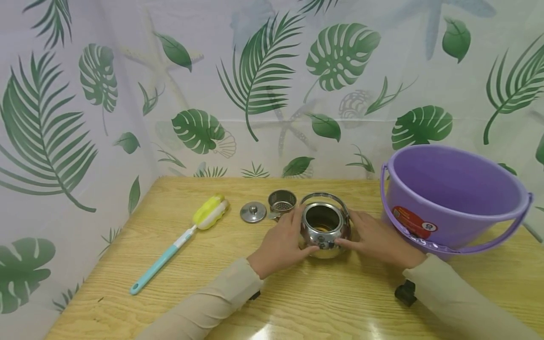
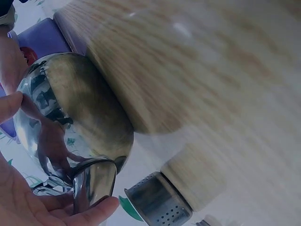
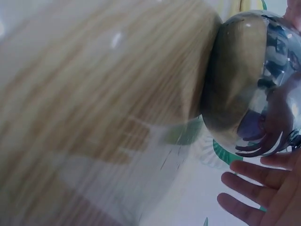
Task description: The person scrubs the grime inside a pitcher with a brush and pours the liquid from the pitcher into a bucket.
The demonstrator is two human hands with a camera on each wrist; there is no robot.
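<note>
A shiny steel teapot [image 1: 326, 245] with no lid on stands on the table, its arched handle [image 1: 324, 194] raised. My left hand [image 1: 278, 248] holds its left side, thumb at the front. In the left wrist view, the fingers of that hand lie around the short spout [image 2: 95, 183]. On the opposite side my right hand [image 1: 380, 241] has its thumb on the front of the belly and its index finger by the handle's base. The other right fingers [image 3: 249, 188] stretch out fairly straight beside the teapot. Looking down through the mouth, I see a brownish inside.
Just left of the teapot are a perforated steel strainer [image 1: 282, 203] and a round knobbed lid [image 1: 253, 213]. Farther left lies a sponge brush [image 1: 183, 237] with a turquoise handle. A big purple bucket [image 1: 461, 229] stands close to my right hand. Behind the table hangs a leaf-patterned sheet [image 1: 272, 127].
</note>
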